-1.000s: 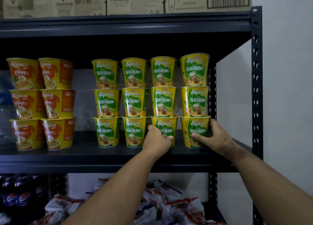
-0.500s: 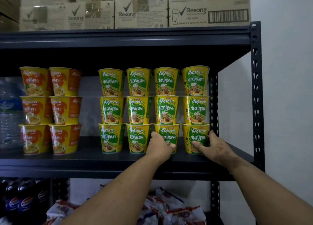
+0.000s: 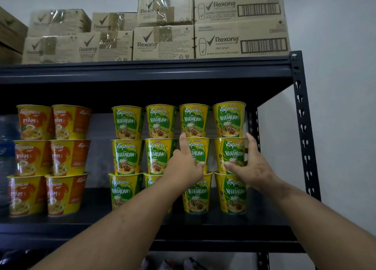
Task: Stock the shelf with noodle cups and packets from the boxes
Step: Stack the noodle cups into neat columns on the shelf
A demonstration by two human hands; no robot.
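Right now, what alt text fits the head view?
Both hands, left hand and right hand, reach the middle row of green Vegetarian noodle cups stacked three high on a dark metal shelf, orange Ayam cups at left.

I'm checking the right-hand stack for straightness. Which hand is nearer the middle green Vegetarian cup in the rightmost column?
Right. The right hand rests on the middle green Vegetarian cup, fingers along its right side. The left hand is one column over to the left.

On my shelf I count twelve green vegetarian noodle cups, six orange ayam noodle cups, and seven Rexona cartons on top.
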